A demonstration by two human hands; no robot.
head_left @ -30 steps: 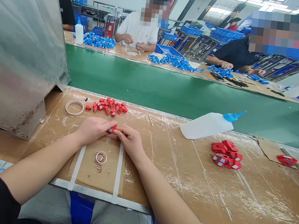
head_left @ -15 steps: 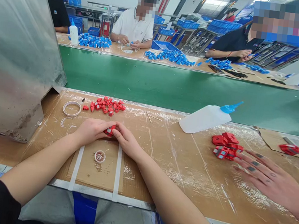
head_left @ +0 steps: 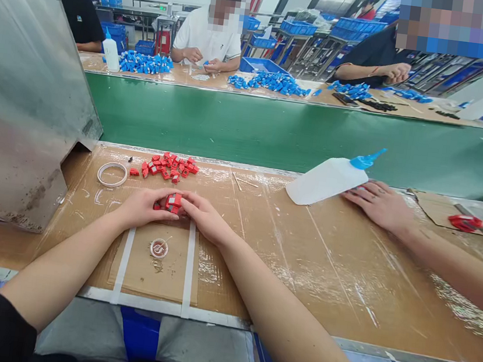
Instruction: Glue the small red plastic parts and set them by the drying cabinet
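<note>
Between both hands, red parts (head_left: 174,200) with grey faces are held just above the cardboard pad (head_left: 137,277). My left hand (head_left: 144,207) has its fingers wrapped round them from the left. From the right, my right hand (head_left: 203,214) grips the same parts with its fingertips. Behind the hands lies a loose pile of small red pieces (head_left: 166,166). A roll of tape (head_left: 112,174) rests left of that pile. On the pad, nearer to me, sits a small round cup (head_left: 159,248) with a thin stick in it.
A white bottle with a blue nozzle (head_left: 327,181) leans at the right, beside another person's hand (head_left: 381,207). A metal housing (head_left: 27,96) stands at the left. Beyond the green belt (head_left: 252,126), people handle blue parts.
The red parts between my hands now show more of themselves, and my fingers have shifted round them. The other person's hand has moved to the bottle, and the red pile near it is no longer visible.
</note>
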